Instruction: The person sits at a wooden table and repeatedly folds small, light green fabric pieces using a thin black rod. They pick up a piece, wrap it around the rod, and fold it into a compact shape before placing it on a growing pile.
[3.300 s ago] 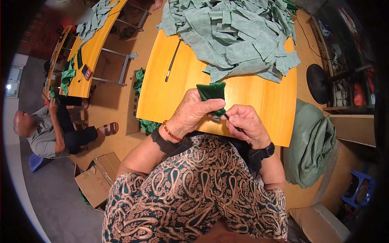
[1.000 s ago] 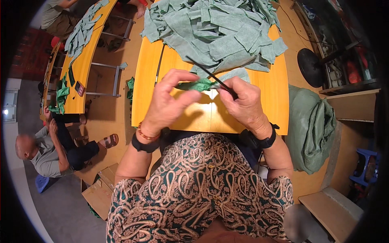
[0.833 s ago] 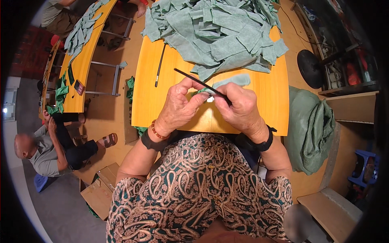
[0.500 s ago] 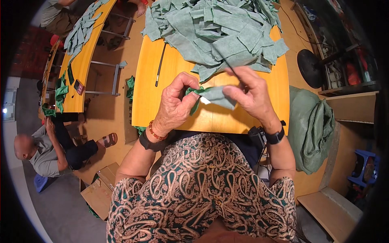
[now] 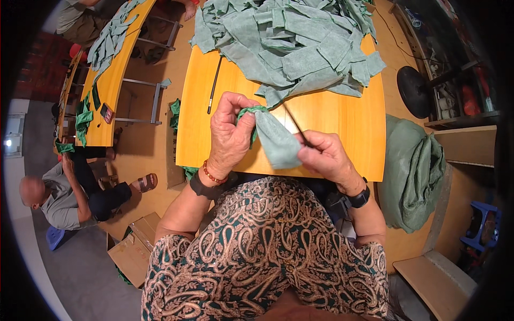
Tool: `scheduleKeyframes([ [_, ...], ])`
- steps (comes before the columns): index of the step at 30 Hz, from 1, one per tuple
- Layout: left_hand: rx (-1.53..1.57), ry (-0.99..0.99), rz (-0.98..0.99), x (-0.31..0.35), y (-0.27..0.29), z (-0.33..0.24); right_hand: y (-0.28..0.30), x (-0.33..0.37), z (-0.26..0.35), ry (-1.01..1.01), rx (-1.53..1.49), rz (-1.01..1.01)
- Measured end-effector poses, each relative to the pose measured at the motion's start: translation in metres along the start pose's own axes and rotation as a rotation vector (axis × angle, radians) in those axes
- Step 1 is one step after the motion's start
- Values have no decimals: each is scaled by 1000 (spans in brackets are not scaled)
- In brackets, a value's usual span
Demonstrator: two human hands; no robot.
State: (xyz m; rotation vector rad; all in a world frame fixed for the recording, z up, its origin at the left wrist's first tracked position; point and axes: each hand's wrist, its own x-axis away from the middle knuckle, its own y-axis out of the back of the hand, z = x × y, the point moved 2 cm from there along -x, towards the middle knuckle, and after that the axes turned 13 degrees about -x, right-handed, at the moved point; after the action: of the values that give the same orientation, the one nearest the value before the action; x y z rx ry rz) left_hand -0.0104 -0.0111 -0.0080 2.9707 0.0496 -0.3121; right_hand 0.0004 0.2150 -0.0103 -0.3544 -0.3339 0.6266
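Observation:
A small pale green cloth piece [image 5: 277, 142] with a brighter green side hangs between my hands above the near part of the yellow table [image 5: 350, 125]. My left hand [image 5: 229, 131] pinches its bunched bright green end between thumb and fingers. In the fingers of my right hand [image 5: 329, 156] is a thin dark stick [image 5: 294, 120], pointing up and to the left. The right thumb meets the cloth's lower right edge; whether it grips that edge, I cannot tell. A large heap of similar pale green cloth pieces [image 5: 300, 51] covers the table's far side.
Another dark stick [image 5: 214, 85] lies on the table's left. To the right are a big green sack [image 5: 409, 176] and a black round fan-like object [image 5: 413, 91]. Leftward, a person [image 5: 67, 192] sits beside a second table [image 5: 120, 59] bearing cloth. Cardboard boxes [image 5: 131, 251] stand lower left.
My right hand has moved down and toward me, with the stick. The cloth, formerly stretched sideways, now hangs spread downward from my left hand, which has hardly moved.

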Motion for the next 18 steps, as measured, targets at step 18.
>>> scheduleKeyframes([
  [18, -224, 29, 54, -1, 2, -7, -5, 7, -28, 96, 27, -104],
])
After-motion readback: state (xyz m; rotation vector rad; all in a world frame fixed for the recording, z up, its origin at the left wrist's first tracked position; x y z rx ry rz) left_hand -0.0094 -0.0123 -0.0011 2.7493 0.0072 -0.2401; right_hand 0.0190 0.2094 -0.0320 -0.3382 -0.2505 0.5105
